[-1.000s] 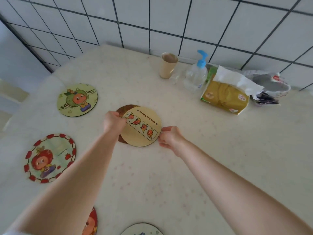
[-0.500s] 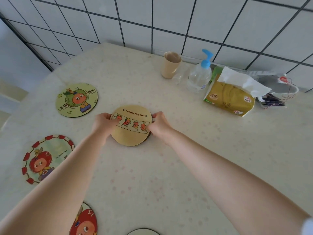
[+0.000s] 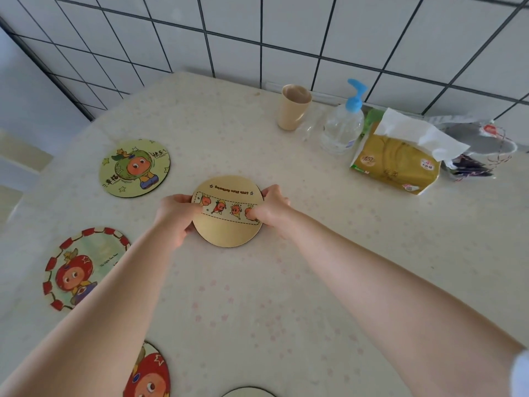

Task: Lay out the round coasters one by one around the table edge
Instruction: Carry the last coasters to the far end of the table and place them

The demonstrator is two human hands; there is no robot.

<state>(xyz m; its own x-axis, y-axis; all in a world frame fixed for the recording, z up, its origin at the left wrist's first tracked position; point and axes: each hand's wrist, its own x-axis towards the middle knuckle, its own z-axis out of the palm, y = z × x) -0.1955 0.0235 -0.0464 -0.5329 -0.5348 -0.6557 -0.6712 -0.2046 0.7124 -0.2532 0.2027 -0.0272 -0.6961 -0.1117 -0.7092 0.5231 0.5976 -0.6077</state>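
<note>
— What are your hands doing?

— Your left hand (image 3: 175, 216) pinches the left rim of the tan coaster (image 3: 227, 212), thumb on top, fingers curled at its edge. Your right hand (image 3: 270, 209) grips the opposite rim the same way, thumb lying over the printed strip of little figures. The coaster sits between your two hands, near the middle of the table (image 3: 315, 267); you cannot tell whether it is lifted or resting flat.

— And around them?

— Beyond and left of your left hand lies the green coaster (image 3: 134, 168), flat on the table. Nearer to you on that side, partly under your left forearm, is the red-bordered coaster (image 3: 77, 270). Close by your left elbow a red-faced coaster (image 3: 148, 373) is cut by the bottom edge, and just right of it shows the rim of one more coaster (image 3: 249, 392).

— Farther out?

— Past your right hand, against the wall, stand a beige cup (image 3: 293, 106) and a clear pump bottle (image 3: 343, 124) with a blue top, then a yellow tissue pack (image 3: 398, 161). The tabletop is pale with faint pink speckles. The wall (image 3: 286, 30) is white tile with dark grout.
</note>
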